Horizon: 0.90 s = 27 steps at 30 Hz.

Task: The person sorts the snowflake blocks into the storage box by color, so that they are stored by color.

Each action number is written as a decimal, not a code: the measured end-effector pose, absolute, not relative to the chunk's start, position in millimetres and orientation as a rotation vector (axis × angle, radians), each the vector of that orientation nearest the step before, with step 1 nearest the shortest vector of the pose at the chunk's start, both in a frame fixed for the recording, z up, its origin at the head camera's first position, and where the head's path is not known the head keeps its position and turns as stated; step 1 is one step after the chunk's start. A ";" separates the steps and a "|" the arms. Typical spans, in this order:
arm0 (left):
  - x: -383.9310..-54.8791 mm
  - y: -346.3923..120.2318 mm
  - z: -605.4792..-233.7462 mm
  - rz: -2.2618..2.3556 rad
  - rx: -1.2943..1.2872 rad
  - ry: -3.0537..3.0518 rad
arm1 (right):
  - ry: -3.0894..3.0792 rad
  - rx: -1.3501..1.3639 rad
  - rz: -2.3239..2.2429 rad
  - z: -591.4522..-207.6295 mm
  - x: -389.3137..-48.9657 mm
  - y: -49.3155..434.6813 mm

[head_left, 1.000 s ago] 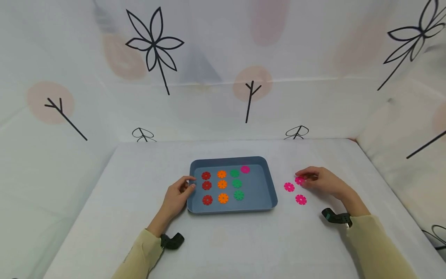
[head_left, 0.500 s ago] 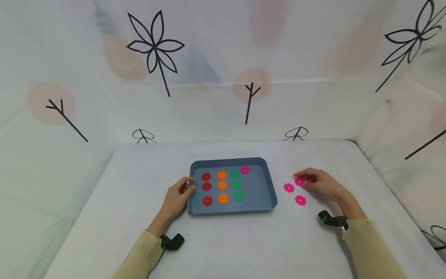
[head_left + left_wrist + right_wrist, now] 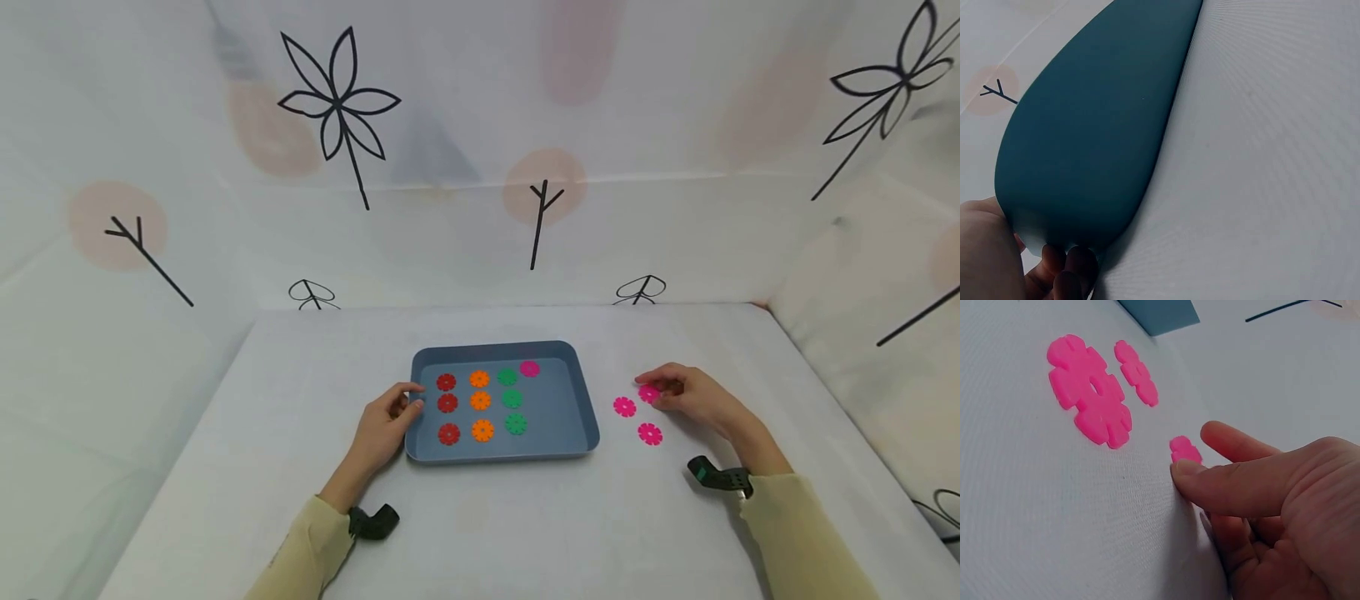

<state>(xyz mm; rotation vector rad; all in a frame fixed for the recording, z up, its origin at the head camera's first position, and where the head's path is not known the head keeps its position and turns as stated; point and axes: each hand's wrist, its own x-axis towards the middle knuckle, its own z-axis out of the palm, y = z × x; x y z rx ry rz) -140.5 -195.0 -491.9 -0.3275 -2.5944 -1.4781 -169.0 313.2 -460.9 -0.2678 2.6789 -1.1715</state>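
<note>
A blue-grey rectangular tray [image 3: 558, 417] sits on the white table. My left hand [image 3: 381, 425] grips its left rim, the thumb over the wall; in the left wrist view the fingers [image 3: 1054, 257] curl at the end of the tray's outer side [image 3: 1091, 131]. To the tray's right, my right hand [image 3: 697, 400] has its thumb and index finger at the edges of a notched pink interlocking disc [image 3: 648, 392], which appears pinched flat on the cloth. The right wrist view shows the thumb [image 3: 1194, 475] against this disc [image 3: 1184, 447], partly covering it.
Two more pink discs, a left one [image 3: 624, 407] and a nearer one [image 3: 650, 433], lie between tray and right hand. Inside the tray are columns of red [image 3: 447, 403], orange [image 3: 481, 401] and green discs [image 3: 512, 399], plus one pink disc [image 3: 529, 368]. Patterned cloth walls surround the table.
The right hand has shifted slightly, its wrist a little to the left, while the fingers stay at the same pink disc. The left hand and the tray have not visibly moved.
</note>
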 end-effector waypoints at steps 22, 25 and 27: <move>-139.7 -195.3 -489.8 -1.474 -0.347 -2.592 | 2.657 -0.150 -1.209 -461.2 -173.8 311.8; -140.3 -195.1 -490.3 -1.476 -0.342 -2.592 | 2.647 -0.164 -1.202 -460.4 -174.7 312.9; -140.8 -194.4 -490.5 -1.483 -0.348 -2.590 | 2.653 -0.182 -1.183 -459.3 -174.2 313.6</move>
